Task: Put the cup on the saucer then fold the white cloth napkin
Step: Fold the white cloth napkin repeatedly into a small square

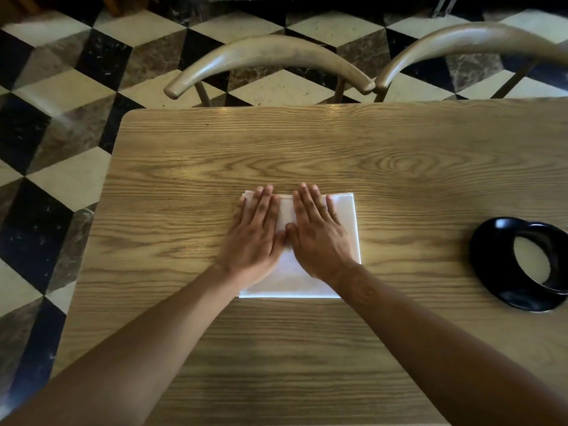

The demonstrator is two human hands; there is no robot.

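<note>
A folded white cloth napkin [345, 222] lies flat as a rough square in the middle of the wooden table [184, 167]. My left hand [255, 235] presses on its left half with straight fingers. My right hand [319, 232] lies flat beside it on the right half, thumbs almost touching. At the right edge of the view a black cup [541, 259] with a pale inside stands on a black saucer [488, 262].
Two curved wooden chair backs [270, 56] [467, 41] stand just beyond the table's far edge. A black, white and brown tiled floor [61, 124] lies to the left and behind. The table's left edge runs close to my left forearm.
</note>
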